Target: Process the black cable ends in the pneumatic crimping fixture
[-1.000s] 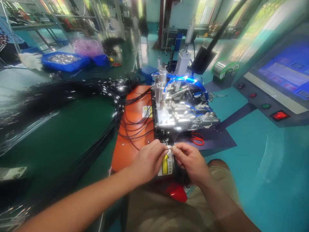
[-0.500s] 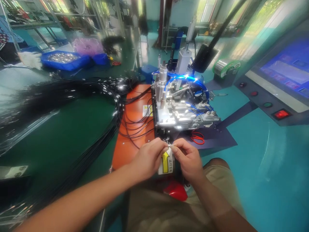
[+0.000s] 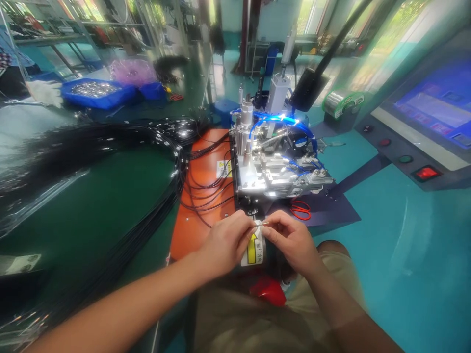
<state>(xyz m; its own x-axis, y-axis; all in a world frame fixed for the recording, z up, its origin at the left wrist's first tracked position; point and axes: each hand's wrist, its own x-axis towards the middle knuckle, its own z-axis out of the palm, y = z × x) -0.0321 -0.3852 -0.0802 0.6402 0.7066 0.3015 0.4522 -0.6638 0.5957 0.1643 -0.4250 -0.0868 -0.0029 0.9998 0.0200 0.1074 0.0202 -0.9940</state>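
Note:
My left hand [image 3: 228,240] is closed in a pinch on a thin cable end [image 3: 260,224], whose tip points right. Facing it, my right hand [image 3: 292,241] has its thumb and fingertips at the tip of that cable end; whether they grip it is too small to tell. Both hands are just in front of a metal machine [image 3: 272,171] with blue tubes, above a white label [image 3: 259,250] with a yellow arrow. Several black cables [image 3: 209,191] run across the orange plate [image 3: 202,230] left of the machine.
Red-handled scissors [image 3: 300,210] lie right of the machine's front. A control panel [image 3: 405,159] stands at the right, with a solder spool [image 3: 340,104] behind. A large black cable bundle [image 3: 110,130] covers the left table, near a blue tray [image 3: 97,100] of small metal parts.
My right hand's fingers have loosened and moved slightly right, so more of the thin cable end shows between the hands. My left hand has stayed nearly in place.

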